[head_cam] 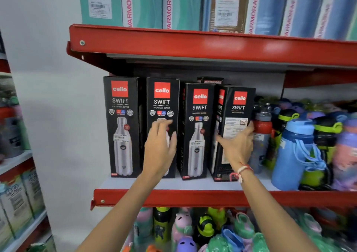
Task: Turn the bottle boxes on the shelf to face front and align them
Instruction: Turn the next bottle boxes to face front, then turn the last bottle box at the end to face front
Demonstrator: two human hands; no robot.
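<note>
the red shelf [173, 196] carries four black cello swift boxes. three face front; the fourth box [234, 116], under the right hand [238, 145], sits skewed, side panel showing. that hand clamps it, thumb left, fingers on its right edge. the left hand [161, 145] lies open on the second box [162, 101]. best to pivot it upright; room is tight, since a red-capped bottle [261, 134] sits just beside the fingers.

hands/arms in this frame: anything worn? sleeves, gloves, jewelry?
No gloves and no sleeves in view: both forearms are bare up to the frame edge. The left hand shows no rings, watch or band. The right hand has a red and white thread band tied around its wrist, with loose knotted ends hanging off it. No rings can be made out on either hand.
</note>
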